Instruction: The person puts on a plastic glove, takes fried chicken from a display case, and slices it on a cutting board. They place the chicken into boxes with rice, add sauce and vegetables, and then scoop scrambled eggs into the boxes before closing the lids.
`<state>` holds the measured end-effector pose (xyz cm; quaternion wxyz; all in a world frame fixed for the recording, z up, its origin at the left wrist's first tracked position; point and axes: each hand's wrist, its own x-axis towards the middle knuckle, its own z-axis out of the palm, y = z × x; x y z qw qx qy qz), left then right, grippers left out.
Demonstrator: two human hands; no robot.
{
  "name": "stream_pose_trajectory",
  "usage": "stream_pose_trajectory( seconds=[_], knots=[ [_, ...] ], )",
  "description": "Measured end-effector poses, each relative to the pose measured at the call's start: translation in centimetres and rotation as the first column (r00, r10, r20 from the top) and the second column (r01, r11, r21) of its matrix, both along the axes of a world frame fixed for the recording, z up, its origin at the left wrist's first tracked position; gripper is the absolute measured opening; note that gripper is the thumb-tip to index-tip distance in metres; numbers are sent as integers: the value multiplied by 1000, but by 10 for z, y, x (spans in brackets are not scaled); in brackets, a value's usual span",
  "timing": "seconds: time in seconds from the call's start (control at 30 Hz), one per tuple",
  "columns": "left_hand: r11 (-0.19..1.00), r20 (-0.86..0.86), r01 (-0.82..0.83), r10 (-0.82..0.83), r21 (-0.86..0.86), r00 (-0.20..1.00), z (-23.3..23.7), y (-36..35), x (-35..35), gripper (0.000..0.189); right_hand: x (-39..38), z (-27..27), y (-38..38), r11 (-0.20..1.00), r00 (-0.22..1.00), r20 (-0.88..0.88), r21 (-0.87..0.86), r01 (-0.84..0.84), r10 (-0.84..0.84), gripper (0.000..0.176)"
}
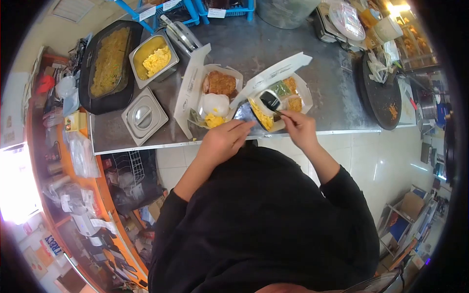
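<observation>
Two open white boxes stand side by side near the table's front edge. In the left box (184, 110) lie a browned fried piece (220, 83), a white round item (215, 105) and yellow egg (214, 120). The right box (308, 100) holds golden pieces (294, 103), something green and a small dark-topped cup (270, 99). My left hand (223, 140) is closed on a dark, flat tool (245, 113) beside yellow egg (262, 116) at the right box. My right hand (299, 128) pinches something thin and dark at the cup's near side.
Behind the boxes, on the left, stands a steel container (165, 67) of yellow egg, with its steel lid (144, 116) nearer the front edge. A black tray (88, 93) of yellowish food is farther left. Blue baskets (228, 12) line the back; a round dark board (373, 100) is right.
</observation>
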<state>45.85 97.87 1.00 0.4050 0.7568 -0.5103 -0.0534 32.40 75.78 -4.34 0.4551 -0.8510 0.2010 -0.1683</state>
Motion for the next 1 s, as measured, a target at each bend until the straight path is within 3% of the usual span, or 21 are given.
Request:
stream_pose_trajectory(
  seconds=[0.03,0.07,0.13,0.17,0.2,0.33,0.4,0.47,0.5,0.53,0.67,0.77,0.87,0.9,1.0],
  knots=[
    [997,8,-28,29,-66,1000,9,10,6,25,5,8,-5,954,994,-60,281,104,-91,18],
    [991,-6,-105,105,-77,994,16,26,12,26,9,18,-8,818,976,-151,533,216,-159,19],
    [948,-16,-288,289,-138,957,19,62,35,25,22,52,-22,702,978,-84,685,196,-191,22],
    [900,-15,-391,395,-192,918,15,81,48,24,32,72,-26,699,987,-61,699,151,-151,23],
    [782,-204,-536,496,-319,844,6,95,60,18,44,92,-26,695,993,-35,712,102,-110,23],
    [539,-512,-819,656,-197,555,-6,135,142,38,142,168,15,851,973,-27,491,-188,230,26],
    [579,-543,-815,689,15,479,-31,148,177,48,208,176,51,893,901,-123,238,-381,417,26],
    [628,-559,-758,697,175,448,-52,155,205,55,279,155,84,831,826,-219,-99,-548,519,24],
    [662,-565,-714,688,230,456,-59,153,215,58,311,136,99,725,806,-194,-355,-590,560,22],
    [677,-618,-698,658,233,431,-62,148,223,56,342,109,112,651,797,-285,-464,-601,533,22],
    [751,-801,-634,488,184,346,-78,136,240,51,396,86,169,537,722,-658,-539,-650,214,25],
    [782,-862,-607,397,138,315,-87,135,250,47,413,49,185,543,729,-636,-531,-651,252,22],
    [804,-858,-579,388,136,338,-85,136,249,41,424,22,198,672,727,-606,-393,-627,323,19],
    [814,-860,-568,375,126,346,-83,136,249,40,430,13,195,663,751,-574,-428,-614,325,15],
    [804,-853,-583,382,117,356,-79,134,246,37,457,6,160,459,445,-728,-200,-866,522,22]
  ],
)
